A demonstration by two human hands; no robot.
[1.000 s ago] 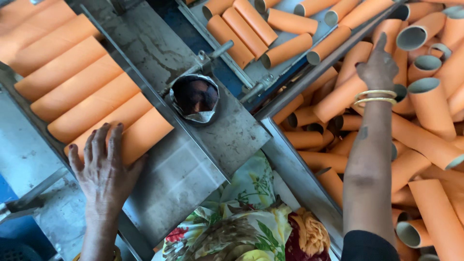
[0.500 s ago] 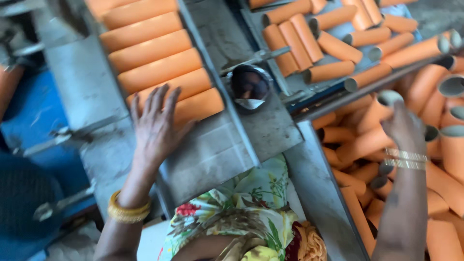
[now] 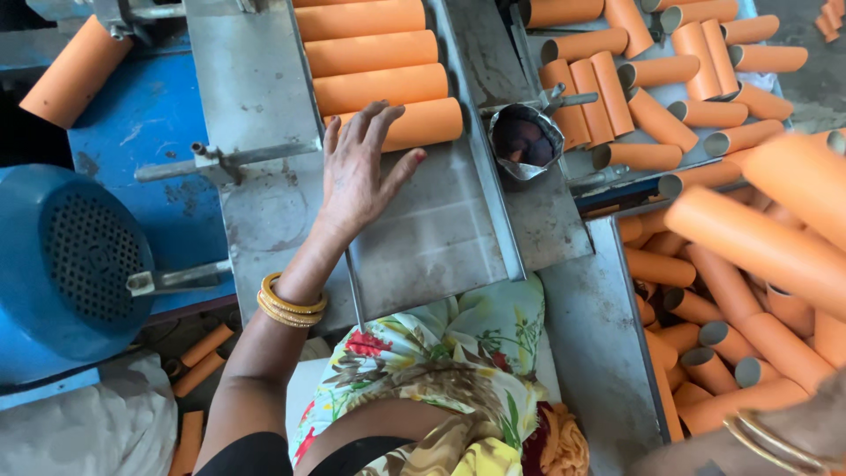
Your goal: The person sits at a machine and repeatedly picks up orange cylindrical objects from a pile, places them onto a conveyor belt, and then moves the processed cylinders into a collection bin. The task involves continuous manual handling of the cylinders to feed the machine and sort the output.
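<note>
The left hand (image 3: 359, 172) lies flat with its fingers spread on a sloping grey metal chute (image 3: 423, 229), fingertips pressed against the nearest orange tube (image 3: 414, 125) of a row. It grips nothing; the palm rests on bare metal and the thumb points right along the tube's near side. Gold bangles (image 3: 289, 304) ring that wrist. Three more orange tubes (image 3: 374, 53) lie side by side farther up the chute, each touching its neighbour.

At the near right corner, only a forearm (image 3: 775, 436) with a gold bangle shows; the right hand is out of view, so its state cannot be told. Two large orange tubes (image 3: 767, 225) loom close to the camera just above that arm, blurred.

To the right of the chute sits a small crumpled metal cup (image 3: 526, 141) with something dark inside. Beyond it and down the right side, loose orange tubes (image 3: 679, 88) are heaped in a bin. On the left stands a blue motor housing (image 3: 75, 264) with a perforated face. A floral garment (image 3: 441, 370) fills the near middle.
</note>
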